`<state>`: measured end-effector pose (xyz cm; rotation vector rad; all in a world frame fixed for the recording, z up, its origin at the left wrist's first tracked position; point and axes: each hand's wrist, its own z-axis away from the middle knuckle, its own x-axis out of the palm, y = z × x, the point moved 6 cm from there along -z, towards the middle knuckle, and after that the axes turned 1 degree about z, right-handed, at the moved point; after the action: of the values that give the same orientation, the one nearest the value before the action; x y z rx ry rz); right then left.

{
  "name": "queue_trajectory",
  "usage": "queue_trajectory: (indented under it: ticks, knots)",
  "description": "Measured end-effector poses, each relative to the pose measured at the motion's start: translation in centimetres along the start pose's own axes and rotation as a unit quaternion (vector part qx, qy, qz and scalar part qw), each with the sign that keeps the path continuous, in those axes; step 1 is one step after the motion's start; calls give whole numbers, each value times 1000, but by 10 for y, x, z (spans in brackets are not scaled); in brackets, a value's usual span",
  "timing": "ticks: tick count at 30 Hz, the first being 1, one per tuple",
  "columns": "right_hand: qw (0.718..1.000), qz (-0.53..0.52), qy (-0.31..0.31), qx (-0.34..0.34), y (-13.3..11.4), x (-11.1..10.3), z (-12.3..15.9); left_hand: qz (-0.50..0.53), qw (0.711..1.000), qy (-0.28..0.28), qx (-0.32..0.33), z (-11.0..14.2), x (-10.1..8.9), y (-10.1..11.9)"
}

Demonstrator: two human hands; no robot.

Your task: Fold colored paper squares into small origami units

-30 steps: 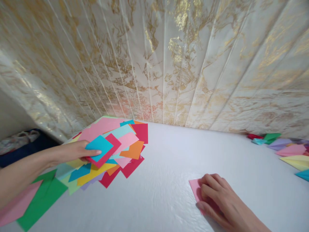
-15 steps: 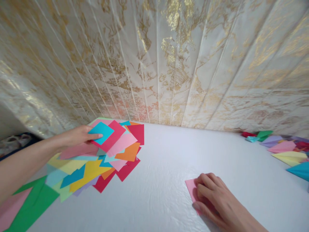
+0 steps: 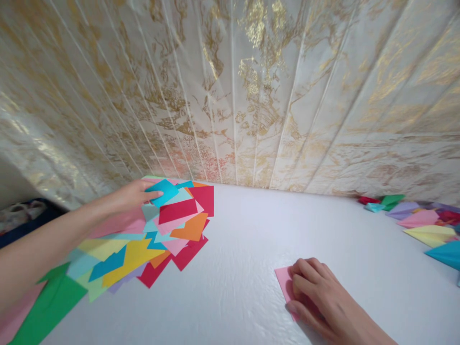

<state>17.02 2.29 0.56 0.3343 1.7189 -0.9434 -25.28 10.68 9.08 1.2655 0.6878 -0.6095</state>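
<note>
Over the far part of a loose pile of coloured paper, my left hand [image 3: 138, 195] pinches a blue sheet of paper [image 3: 164, 192], its thumb on top. Just to the right of that sheet, a red sheet [image 3: 178, 211] rests on the pile, with a pink sheet partly under it. My right hand [image 3: 316, 292], fingers curled, presses on a pink sheet of paper [image 3: 283, 281] lying on the white table. Most of that pink sheet is hidden beneath the palm.
Orange, yellow, green and other sheets [image 3: 131, 254] overlap along the left of the white table [image 3: 237, 268]. At the right edge sit several folded paper pieces [image 3: 429, 235]. A white and gold curtain [image 3: 251, 96] hangs along the table's back edge. Dark fabric [image 3: 32, 218] lies at far left.
My left hand has moved back over the pile. The red sheet that was under the blue one in its grip now lies on the pile. My right hand has stayed on the pink sheet.
</note>
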Motion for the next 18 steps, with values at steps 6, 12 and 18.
queue_trajectory:
  ticks: [6,12,18]
  knots:
    - [1000,-5,-29,2,1,1,0,-18,996,-85,6,50,34,-8]
    - [1000,2,-20,-2,3,4,1,-100,995,-10,-12,88,18,-44]
    - [1000,2,-22,3,2,4,0,-355,929,-41,-99,140,26,-113]
